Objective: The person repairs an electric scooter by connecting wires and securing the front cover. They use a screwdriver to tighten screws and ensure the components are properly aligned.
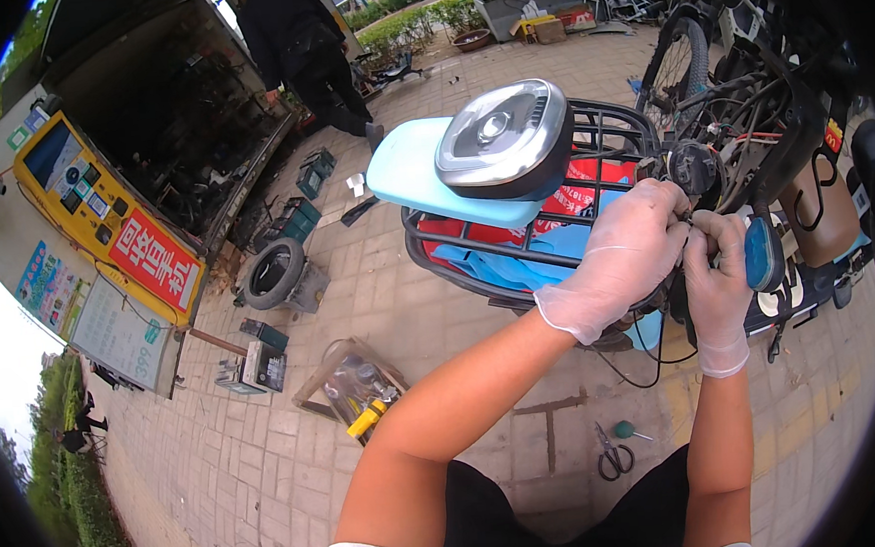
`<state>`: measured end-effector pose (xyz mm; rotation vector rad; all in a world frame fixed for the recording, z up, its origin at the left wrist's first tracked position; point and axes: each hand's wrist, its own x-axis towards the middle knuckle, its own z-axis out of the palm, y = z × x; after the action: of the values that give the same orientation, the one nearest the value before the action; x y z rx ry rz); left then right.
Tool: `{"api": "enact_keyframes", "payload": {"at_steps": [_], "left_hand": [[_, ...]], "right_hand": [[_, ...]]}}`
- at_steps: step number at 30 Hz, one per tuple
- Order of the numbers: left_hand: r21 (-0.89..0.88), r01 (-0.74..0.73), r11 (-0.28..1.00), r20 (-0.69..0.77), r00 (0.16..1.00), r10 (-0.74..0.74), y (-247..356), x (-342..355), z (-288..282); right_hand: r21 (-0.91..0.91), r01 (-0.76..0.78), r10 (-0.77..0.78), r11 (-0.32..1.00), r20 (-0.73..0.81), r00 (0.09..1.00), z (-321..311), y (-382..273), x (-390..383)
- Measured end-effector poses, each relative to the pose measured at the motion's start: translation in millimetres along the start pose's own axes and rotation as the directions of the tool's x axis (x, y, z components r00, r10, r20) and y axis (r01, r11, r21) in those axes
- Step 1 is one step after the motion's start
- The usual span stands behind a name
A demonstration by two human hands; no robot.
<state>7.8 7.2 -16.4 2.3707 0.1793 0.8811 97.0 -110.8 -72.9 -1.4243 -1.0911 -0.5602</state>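
Before you stands a dark two-wheeler (807, 118), then the black basket (502, 257) and headlight (499, 129). Your gloved left hand (628, 242) and right hand (718, 271) meet right of the basket — fingers bunched at thin wiring (688, 214), their exact hold hidden.

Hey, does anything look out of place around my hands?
Yes. The headlight and light blue panel sit atop the black basket, an unusual place for a lamp, and wires beyond the right hand look exposed. Scissors lie on the paving.
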Motion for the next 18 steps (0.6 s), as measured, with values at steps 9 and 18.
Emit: {"api": "enact_keyframes", "payload": {"at_steps": [9, 18], "left_hand": [[0.003, -0.015, 1.0, -0.018, 1.0, 0.015, -0.8, -1.1, -2.4], [-0.128, 0.238, 0.963, 0.133, 0.966, -0.221, 14.7, 2.0, -12.0]], "right_hand": [[-0.003, -0.009, 0.009, 1.0, -0.009, 1.0, 1.9, 4.4, -2.2], [0.45, -0.356, 0.41, 0.819, -0.023, 0.912, 2.5, -24.7, -15.3]]}}
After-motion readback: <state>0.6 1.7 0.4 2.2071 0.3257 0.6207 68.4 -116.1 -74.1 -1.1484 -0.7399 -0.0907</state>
